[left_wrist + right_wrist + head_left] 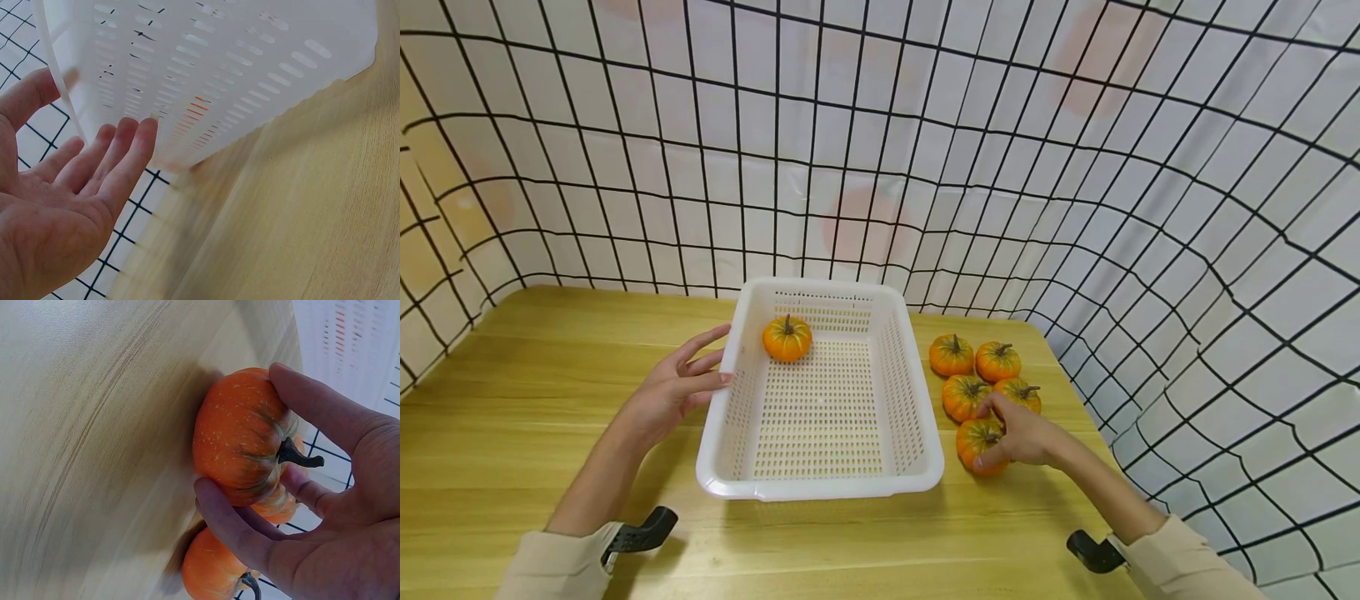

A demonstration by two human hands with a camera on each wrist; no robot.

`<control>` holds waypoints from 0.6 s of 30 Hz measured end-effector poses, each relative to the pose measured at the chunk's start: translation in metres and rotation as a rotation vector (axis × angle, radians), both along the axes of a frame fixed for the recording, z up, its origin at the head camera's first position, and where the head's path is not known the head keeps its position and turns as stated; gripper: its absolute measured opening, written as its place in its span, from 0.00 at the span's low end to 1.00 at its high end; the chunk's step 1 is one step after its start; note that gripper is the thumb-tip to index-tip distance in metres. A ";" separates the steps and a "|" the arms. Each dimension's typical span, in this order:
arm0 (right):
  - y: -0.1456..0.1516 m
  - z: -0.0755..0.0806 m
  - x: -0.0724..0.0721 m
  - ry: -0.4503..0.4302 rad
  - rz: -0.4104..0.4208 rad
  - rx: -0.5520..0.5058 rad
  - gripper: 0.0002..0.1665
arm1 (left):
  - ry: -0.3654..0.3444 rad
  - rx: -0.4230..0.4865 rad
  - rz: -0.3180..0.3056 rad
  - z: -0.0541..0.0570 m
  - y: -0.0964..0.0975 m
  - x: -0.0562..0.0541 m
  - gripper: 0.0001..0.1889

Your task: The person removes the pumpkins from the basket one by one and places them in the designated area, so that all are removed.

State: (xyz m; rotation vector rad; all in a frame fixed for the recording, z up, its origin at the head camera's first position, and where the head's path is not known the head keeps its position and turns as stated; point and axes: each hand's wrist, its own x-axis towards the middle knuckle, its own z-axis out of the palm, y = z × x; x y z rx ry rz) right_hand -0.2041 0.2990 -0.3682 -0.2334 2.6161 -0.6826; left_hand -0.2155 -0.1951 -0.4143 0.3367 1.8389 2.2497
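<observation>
A white perforated plastic basket (820, 490) stands on the wooden table, with one small orange pumpkin (787, 338) inside near its back left corner. My left hand (673, 387) rests against the basket's left side, fingers fairly straight and thumb at the rim; the left wrist view shows the palm beside the slotted wall. To the right of the basket, my right hand (1018, 433) pinches the nearest small pumpkin (240, 437) between thumb and fingers, around its sides, its dark stem toward the palm. That pumpkin appears to be on the table.
Several more small pumpkins (952, 356) sit grouped just behind the held one, right of the basket. A black wire grid (850, 167) with white sheeting behind it borders the table's back and right sides. Bare wood of the table (535, 400) shows at left.
</observation>
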 end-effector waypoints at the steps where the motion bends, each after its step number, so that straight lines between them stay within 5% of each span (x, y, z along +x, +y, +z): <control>1: 0.000 0.000 0.000 0.003 0.003 0.001 0.38 | -0.001 -0.001 -0.001 0.000 0.000 0.000 0.41; 18: -0.001 0.000 -0.002 0.013 0.033 -0.017 0.39 | 0.001 -0.001 0.007 0.000 0.000 -0.001 0.41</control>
